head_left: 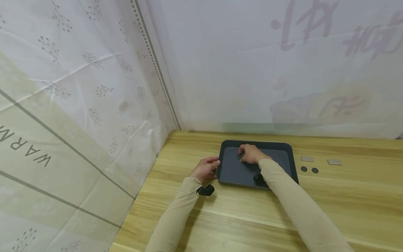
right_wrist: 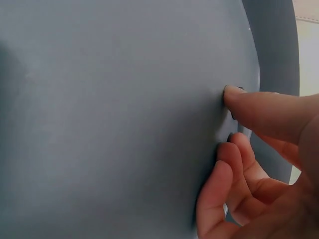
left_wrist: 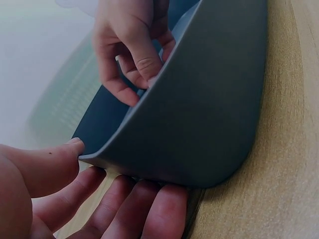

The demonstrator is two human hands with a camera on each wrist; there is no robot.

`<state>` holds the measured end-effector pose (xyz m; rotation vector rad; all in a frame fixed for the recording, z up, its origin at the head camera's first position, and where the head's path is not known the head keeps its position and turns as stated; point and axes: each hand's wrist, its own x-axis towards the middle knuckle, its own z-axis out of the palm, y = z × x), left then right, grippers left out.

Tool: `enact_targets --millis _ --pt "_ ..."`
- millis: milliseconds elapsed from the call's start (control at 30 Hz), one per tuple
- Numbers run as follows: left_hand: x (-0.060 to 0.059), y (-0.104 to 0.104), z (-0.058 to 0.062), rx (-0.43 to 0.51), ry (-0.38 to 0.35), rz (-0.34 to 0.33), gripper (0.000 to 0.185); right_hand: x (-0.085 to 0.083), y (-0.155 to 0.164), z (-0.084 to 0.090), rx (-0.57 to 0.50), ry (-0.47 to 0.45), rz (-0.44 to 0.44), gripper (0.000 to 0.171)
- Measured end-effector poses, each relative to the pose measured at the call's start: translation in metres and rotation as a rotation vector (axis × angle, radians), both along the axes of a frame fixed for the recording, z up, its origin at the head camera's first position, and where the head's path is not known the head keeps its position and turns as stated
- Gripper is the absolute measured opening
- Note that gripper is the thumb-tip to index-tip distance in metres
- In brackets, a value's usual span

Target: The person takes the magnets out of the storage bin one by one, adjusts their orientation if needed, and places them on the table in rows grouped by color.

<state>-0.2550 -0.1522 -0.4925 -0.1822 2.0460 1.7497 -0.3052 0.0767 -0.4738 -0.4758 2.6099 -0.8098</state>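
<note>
A dark grey rectangular tray (head_left: 226, 171) lies on the wooden table. My left hand (head_left: 205, 168) grips its left side; in the left wrist view the thumb is at the rim and the fingers (left_wrist: 167, 211) are against the outside and underside. Inside the tray, towards its far left, my right hand (head_left: 252, 154) pinches a small dark disc (head_left: 240, 156) at the tray floor. Fingers and thumb mostly hide that disc in the right wrist view, where only a dark edge (right_wrist: 234, 117) shows by the thumb.
Right of the tray lie two dark round discs (head_left: 303, 168) (head_left: 315, 170) and two flat light-grey rectangular pieces (head_left: 307, 159) (head_left: 334, 162). Printed cloth (head_left: 220, 87) hangs behind the table (head_left: 239, 217) and along its left edge. Each wrist wears a black device (head_left: 206, 190).
</note>
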Motion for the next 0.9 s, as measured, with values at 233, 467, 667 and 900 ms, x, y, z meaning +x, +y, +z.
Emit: enact_targets --millis 233,467,667,900 --pt "0.0004 0.0002 0.0008 -0.018 0.002 0.003 0.042 0.0013 -0.0003 -0.0004 -0.016 -0.002 0.007 0.027" --pt "0.0020 0.0014 0.0032 -0.018 0.005 0.006 0.041 0.0030 -0.0019 -0.0002 -0.012 0.042 0.007 0.021" --pt "0.0018 0.0010 0.0023 -0.028 0.005 0.002 0.039 0.0062 -0.0033 -0.0003 -0.016 0.047 -0.030 0.020" --pt "0.0027 0.0011 0.0027 -0.034 0.010 -0.002 0.039 0.0065 -0.0028 -0.0009 -0.009 0.036 -0.059 0.017"
